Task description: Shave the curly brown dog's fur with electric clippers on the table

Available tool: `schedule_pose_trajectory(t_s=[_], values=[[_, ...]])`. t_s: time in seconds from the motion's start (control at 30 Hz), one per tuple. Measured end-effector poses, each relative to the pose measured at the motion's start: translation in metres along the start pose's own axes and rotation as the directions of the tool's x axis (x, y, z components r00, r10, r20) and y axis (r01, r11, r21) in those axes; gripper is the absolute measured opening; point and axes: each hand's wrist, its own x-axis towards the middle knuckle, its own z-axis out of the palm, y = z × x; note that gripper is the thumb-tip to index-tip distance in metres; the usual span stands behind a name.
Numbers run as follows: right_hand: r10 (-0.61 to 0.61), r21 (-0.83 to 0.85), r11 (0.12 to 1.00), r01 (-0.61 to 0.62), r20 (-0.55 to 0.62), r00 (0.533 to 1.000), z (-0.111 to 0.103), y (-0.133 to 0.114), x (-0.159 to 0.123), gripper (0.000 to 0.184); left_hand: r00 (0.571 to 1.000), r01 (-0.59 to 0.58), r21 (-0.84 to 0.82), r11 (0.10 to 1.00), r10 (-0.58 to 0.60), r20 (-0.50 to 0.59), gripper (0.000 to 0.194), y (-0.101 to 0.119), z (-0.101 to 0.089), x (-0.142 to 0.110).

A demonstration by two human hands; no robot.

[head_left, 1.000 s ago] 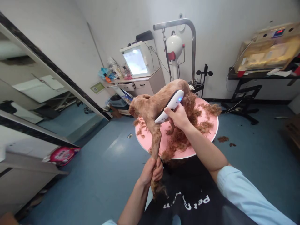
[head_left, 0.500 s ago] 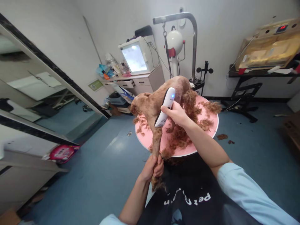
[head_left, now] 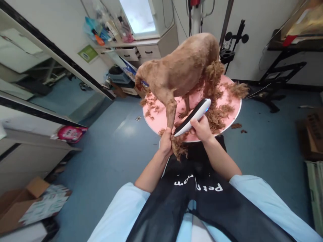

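A brown dog point(head_left: 184, 65) with a close-clipped body stands on a round pink grooming table point(head_left: 233, 117). My left hand point(head_left: 166, 141) is closed around the lower part of its front leg, which is stretched toward me past the table's edge. In my right hand point(head_left: 202, 127) is a white and black hair clipper point(head_left: 193, 117) with a blue light lit. The clipper's head is down at the leg, beside my left fingers. Longer shaggy fur point(head_left: 179, 148) hangs at the paw. Whether the blade touches the fur I cannot tell.
Loose brown fur point(head_left: 222, 116) lies over the tabletop, with tufts point(head_left: 236, 126) on the floor. Behind the dog stand a drawer cabinet point(head_left: 148, 51) and a black stand point(head_left: 237, 37). A large mirror point(head_left: 50, 70) is at left, a cardboard box point(head_left: 22, 201) at lower left.
The clipper has moved from the upper front leg down to the paw end, tilting over. My left hand still grips the leg. My view has tipped downward.
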Motion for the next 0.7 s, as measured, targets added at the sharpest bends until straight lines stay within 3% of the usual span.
schedule_pose_trajectory(t_s=[0.17, 0.5, 0.6, 0.7], values=[[0.062, 0.081, 0.994, -0.068, 0.066, 0.996, -0.001, 0.019, -0.021, 0.059, 0.999, -0.002, -0.141, 0.990, 0.009, 0.052, 0.072, 0.010, 0.015, -0.001], [0.007, 0.088, 0.996, -0.028, 0.229, 0.973, -0.007, 0.010, -0.009, 0.053, 0.997, -0.072, -0.130, 0.989, 0.069, -0.025, 0.067, -0.007, 0.010, 0.003], [-0.003, 0.056, 0.998, -0.017, 0.345, 0.939, -0.005, 0.011, -0.008, 0.051, 0.997, -0.074, -0.135, 0.988, 0.073, -0.017, 0.067, -0.010, 0.009, 0.005], [0.050, -0.032, 0.999, -0.041, 0.429, 0.902, -0.015, 0.017, -0.014, 0.051, 0.998, -0.061, -0.010, 0.998, 0.060, -0.015, 0.065, -0.010, 0.004, 0.011]])
